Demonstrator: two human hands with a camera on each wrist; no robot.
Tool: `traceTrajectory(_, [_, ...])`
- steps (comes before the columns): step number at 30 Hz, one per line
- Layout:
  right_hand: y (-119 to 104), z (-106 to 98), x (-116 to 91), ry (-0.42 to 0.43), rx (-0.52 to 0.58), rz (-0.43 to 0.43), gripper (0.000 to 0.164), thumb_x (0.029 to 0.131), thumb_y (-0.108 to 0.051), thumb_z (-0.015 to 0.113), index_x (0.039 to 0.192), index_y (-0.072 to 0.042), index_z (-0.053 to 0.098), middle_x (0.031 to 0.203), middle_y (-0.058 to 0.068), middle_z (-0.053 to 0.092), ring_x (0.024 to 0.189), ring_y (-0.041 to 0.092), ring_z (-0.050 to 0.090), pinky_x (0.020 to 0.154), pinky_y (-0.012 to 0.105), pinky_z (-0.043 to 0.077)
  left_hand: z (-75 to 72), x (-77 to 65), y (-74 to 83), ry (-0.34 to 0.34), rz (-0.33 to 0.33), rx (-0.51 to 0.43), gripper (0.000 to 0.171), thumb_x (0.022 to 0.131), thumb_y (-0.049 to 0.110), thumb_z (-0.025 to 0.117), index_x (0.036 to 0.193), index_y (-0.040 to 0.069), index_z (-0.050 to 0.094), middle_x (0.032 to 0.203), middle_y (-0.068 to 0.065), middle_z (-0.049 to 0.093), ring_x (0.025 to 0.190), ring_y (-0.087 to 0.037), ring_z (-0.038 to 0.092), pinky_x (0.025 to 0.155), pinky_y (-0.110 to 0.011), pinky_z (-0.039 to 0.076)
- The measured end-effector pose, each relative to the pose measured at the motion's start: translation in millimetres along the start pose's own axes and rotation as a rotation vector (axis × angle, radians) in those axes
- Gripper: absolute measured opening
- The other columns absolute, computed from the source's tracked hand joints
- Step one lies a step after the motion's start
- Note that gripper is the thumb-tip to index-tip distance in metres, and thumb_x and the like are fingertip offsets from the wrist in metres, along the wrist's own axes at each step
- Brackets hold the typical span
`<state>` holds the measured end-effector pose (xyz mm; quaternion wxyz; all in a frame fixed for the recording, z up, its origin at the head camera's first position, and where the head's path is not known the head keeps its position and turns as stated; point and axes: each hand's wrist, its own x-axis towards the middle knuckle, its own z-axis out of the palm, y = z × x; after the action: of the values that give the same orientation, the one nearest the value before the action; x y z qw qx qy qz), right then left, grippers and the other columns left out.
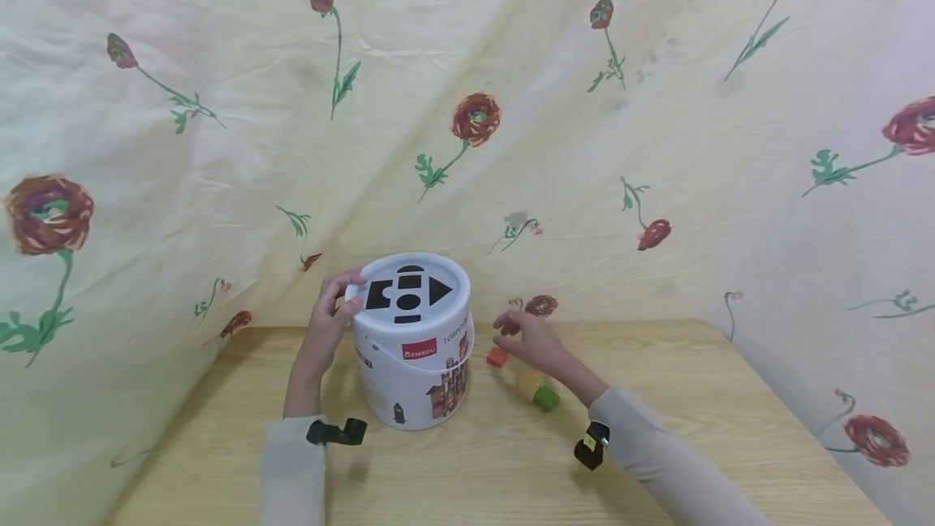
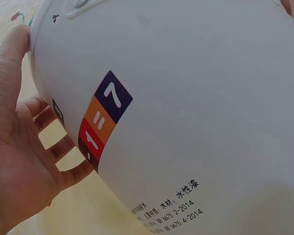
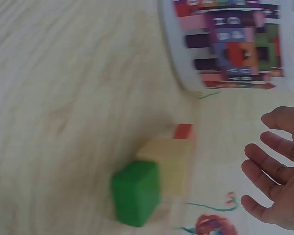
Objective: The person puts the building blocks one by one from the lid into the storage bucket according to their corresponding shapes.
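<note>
A white lidded bucket [image 1: 412, 376] stands upright on the table, with shaped holes cut in its lid [image 1: 431, 311]. My left hand [image 1: 330, 319] rests against the lid's left rim. In the left wrist view its thumb [image 2: 20, 39] lies at the rim, and spread fingers [image 2: 63, 149] touch the printed side, their tips partly hidden. To the right of the bucket, my right hand [image 1: 532, 339] hovers with loosely bent fingers and holds nothing. Close by it lie a red block [image 1: 497, 356], a pale yellow block [image 1: 527, 382] and a green block [image 3: 135, 193].
The wooden table [image 1: 438, 477] runs back to a flowered cloth [image 1: 409, 104] hanging behind and at both sides. A thin white handle [image 1: 427, 368] hangs down the bucket's front. Dark camera mounts sit on both sleeves.
</note>
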<state>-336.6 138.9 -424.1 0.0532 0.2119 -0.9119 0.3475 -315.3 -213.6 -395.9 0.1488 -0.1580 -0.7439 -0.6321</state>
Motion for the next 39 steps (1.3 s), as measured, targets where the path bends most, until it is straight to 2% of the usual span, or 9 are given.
traceTrajectory(7, [12.0, 19.2, -0.4, -0.039, -0.102, -0.028, 0.027, 0.089, -0.013, 0.075, 0.111, 0.003, 0.070, 0.103, 0.017, 0.072, 0.095, 0.029, 0.067, 0.087, 0.047, 0.057, 0.6, -0.6, 1.1, 0.000, -0.004, 0.008, 0.037, 0.100, 0.020, 0.051, 0.133, 0.004, 0.053, 0.154, -0.008, 0.036, 0.126, -0.020, 0.034, 0.090, -0.018, 0.048])
traceTrajectory(11, [13.8, 25.5, 0.1, -0.052, -0.111, 0.007, 0.032, 0.087, -0.014, 0.078, 0.113, 0.003, 0.070, 0.105, 0.019, 0.072, 0.096, 0.031, 0.068, 0.087, 0.049, 0.057, 0.6, -0.4, 0.3, 0.002, -0.004, 0.007, 0.037, 0.100, 0.020, 0.052, 0.133, 0.004, 0.054, 0.154, -0.008, 0.036, 0.126, -0.020, 0.034, 0.090, -0.019, 0.048])
traceTrajectory(20, [17.5, 32.7, 3.4, -0.065, -0.168, 0.088, 0.039, 0.083, -0.016, 0.082, 0.116, 0.002, 0.071, 0.107, 0.017, 0.072, 0.096, 0.027, 0.066, 0.084, 0.044, 0.057, 0.7, 0.4, -0.6, 0.006, -0.013, 0.023, 0.036, 0.101, 0.021, 0.052, 0.133, 0.006, 0.053, 0.154, -0.007, 0.035, 0.128, -0.021, 0.035, 0.091, -0.019, 0.049])
traceTrajectory(24, [22.2, 35.2, 4.6, -0.070, -0.173, 0.125, 0.040, 0.081, -0.016, 0.085, 0.114, 0.002, 0.072, 0.100, 0.013, 0.071, 0.088, 0.022, 0.064, 0.078, 0.040, 0.056, 0.5, 0.7, -0.3, 0.005, -0.018, 0.021, 0.036, 0.100, 0.021, 0.053, 0.133, 0.006, 0.053, 0.154, -0.005, 0.036, 0.129, -0.022, 0.035, 0.091, -0.019, 0.049])
traceTrajectory(31, [30.8, 39.8, 4.1, -0.085, -0.148, 0.180, 0.030, 0.079, -0.017, 0.086, 0.102, -0.002, 0.075, 0.088, 0.004, 0.066, 0.076, 0.015, 0.056, 0.068, 0.029, 0.048, 1.1, 1.2, -0.2, 0.006, -0.023, 0.027, 0.036, 0.100, 0.023, 0.054, 0.133, 0.007, 0.053, 0.154, -0.005, 0.036, 0.130, -0.022, 0.035, 0.091, -0.019, 0.049])
traceTrajectory(39, [30.7, 41.2, 3.0, -0.092, -0.120, 0.214, 0.018, 0.083, -0.014, 0.082, 0.097, -0.005, 0.076, 0.086, 0.002, 0.067, 0.074, 0.015, 0.057, 0.067, 0.029, 0.048, 1.1, 0.7, 0.5, 0.013, -0.025, 0.029, 0.037, 0.100, 0.024, 0.053, 0.133, 0.008, 0.054, 0.155, -0.004, 0.037, 0.130, -0.022, 0.035, 0.092, -0.018, 0.048])
